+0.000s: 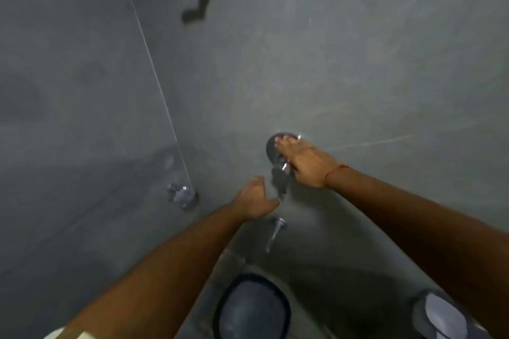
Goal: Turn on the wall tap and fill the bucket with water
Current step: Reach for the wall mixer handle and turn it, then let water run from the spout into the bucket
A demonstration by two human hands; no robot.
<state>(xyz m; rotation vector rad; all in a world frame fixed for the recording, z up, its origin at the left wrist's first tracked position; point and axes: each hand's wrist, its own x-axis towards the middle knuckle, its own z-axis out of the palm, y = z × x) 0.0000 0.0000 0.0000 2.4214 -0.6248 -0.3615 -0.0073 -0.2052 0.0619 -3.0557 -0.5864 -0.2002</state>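
The right hand (303, 162) is laid with fingers spread over the round wall tap (275, 150), the left hand (254, 199) is held open and empty just below it, and the bucket (252, 308) is seen beneath the spout (275, 232).

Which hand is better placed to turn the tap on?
Right. The right hand already lies on the round chrome tap control on the wall, fingers over its plate. The left hand hangs open below it, touching nothing. The spout sits above the bucket.
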